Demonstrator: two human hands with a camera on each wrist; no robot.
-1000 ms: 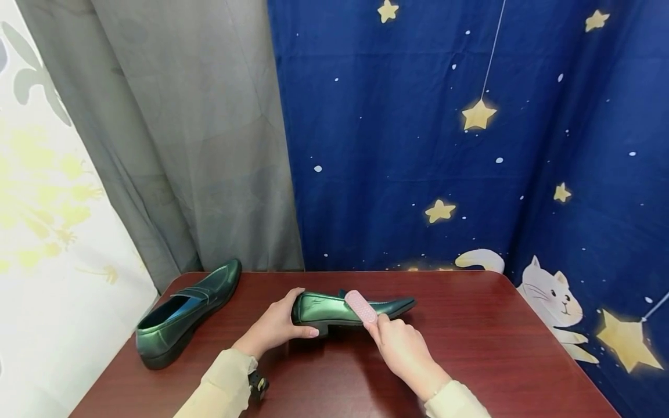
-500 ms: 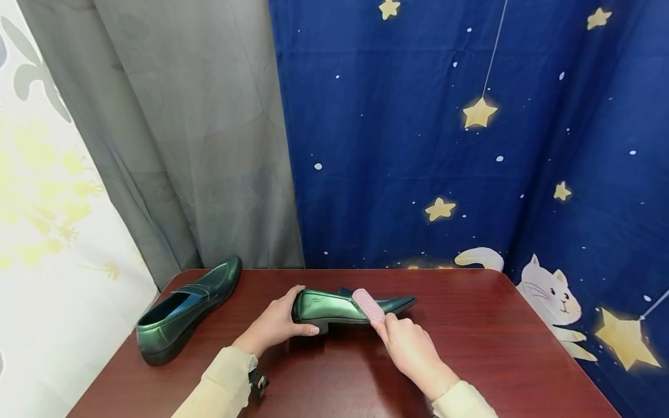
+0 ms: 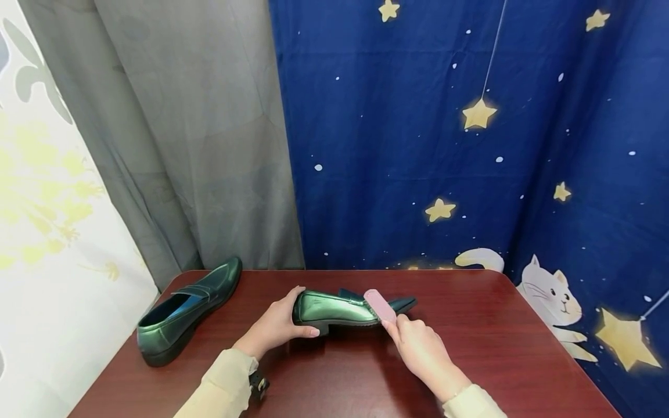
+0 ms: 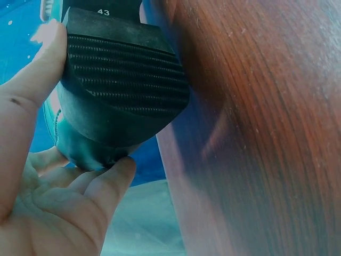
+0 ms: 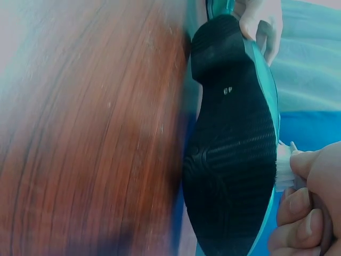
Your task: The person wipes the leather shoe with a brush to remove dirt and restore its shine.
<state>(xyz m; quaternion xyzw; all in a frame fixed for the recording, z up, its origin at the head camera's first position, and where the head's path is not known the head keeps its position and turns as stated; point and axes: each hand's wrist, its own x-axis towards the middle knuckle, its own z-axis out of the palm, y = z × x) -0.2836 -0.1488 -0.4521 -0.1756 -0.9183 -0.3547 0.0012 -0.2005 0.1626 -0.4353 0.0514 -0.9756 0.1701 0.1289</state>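
My left hand [image 3: 274,325] grips a shiny green loafer [image 3: 334,307] around its heel, thumb along the lower side. The loafer is held just above the table, toe pointing right. Its ridged black sole [image 5: 234,128] shows in the right wrist view, and the heel block [image 4: 125,74] fills much of the left wrist view. In my right hand [image 3: 420,348] is a pink-backed brush [image 3: 380,305], held by its handle. White bristles [image 5: 284,168] touch the side of the loafer towards its front. A matching green loafer [image 3: 190,307] stands upright at the table's left.
The reddish-brown wooden table [image 3: 496,337] has rounded far corners. Behind it hang a grey curtain [image 3: 209,133] and a blue curtain [image 3: 397,116] with stars. A dark band with a buckle [image 3: 258,383] sits at my left wrist.
My right hand has slid the brush rightwards along the loafer's side, from the middle towards the toe. My left hand keeps its grip on the heel, and the other loafer stays put.
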